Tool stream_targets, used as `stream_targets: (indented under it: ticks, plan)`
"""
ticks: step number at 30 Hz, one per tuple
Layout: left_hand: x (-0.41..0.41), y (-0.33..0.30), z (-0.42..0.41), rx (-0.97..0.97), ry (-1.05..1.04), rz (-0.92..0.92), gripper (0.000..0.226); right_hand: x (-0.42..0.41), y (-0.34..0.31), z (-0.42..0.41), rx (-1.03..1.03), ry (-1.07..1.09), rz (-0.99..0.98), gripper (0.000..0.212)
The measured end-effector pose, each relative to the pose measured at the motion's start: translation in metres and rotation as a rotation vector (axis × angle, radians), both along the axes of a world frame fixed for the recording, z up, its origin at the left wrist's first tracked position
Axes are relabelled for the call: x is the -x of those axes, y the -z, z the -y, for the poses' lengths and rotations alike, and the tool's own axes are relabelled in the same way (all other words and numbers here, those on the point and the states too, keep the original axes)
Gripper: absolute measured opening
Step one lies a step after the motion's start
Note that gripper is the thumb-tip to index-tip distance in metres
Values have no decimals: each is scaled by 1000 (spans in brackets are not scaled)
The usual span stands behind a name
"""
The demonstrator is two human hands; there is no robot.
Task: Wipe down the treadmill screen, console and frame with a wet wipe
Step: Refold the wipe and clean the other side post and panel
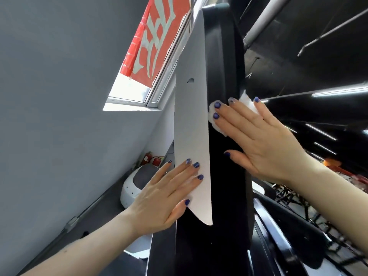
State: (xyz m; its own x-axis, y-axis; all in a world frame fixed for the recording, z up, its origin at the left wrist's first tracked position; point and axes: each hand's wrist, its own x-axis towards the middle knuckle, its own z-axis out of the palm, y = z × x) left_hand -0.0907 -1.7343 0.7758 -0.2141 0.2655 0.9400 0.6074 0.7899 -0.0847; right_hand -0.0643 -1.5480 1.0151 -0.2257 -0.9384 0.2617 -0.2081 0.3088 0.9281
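- Wet wipe (247, 102): thin white cloth-like paper, crumpled.
- Treadmill frame's white panel (191, 126): smooth, matt.
- Black console back (225, 66): moulded plastic, slightly glossy.

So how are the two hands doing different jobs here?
The right hand presses a white wet wipe flat against the black panel; the left hand holds no wipe and rests bare on the white panel. The right sits higher. Both have straight fingers.
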Motion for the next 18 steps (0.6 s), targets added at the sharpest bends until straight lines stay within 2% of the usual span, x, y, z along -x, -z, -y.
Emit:
stream_targets:
  ticks: [3,6,10,13,18]
  plan:
    - [9,-13,-3,-56,-6,-45,66,6,-4,36,23,-23,-32,70]
    - [17,-19,-4,-49,6,-103,72,7,-16,28,-40,-25,-29,68]
    - [20,-22,1,-58,36,-141,64,0,-31,1,2,-20,-14,68]
    - [18,-34,5,-88,48,-206,59,3,-34,28,58,-40,8,69]
    - [30,-67,6,-98,46,-235,68,5,-42,53,48,-71,7,70]
